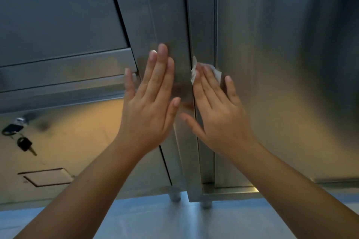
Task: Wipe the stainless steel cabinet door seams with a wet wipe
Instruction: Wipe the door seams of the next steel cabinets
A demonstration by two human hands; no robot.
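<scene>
Stainless cabinet doors (272,64) fill your view; your left hand (151,99), fingers spread flat, braces the panel while your right hand's (217,110) fingers press the wet wipe (215,72) beside the seam (191,44).

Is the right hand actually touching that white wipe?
Touching. In the head view, the fingers of the right hand lie flat over the wet wipe, pressing it against the steel beside the door seam, with only its white edges showing.
</scene>
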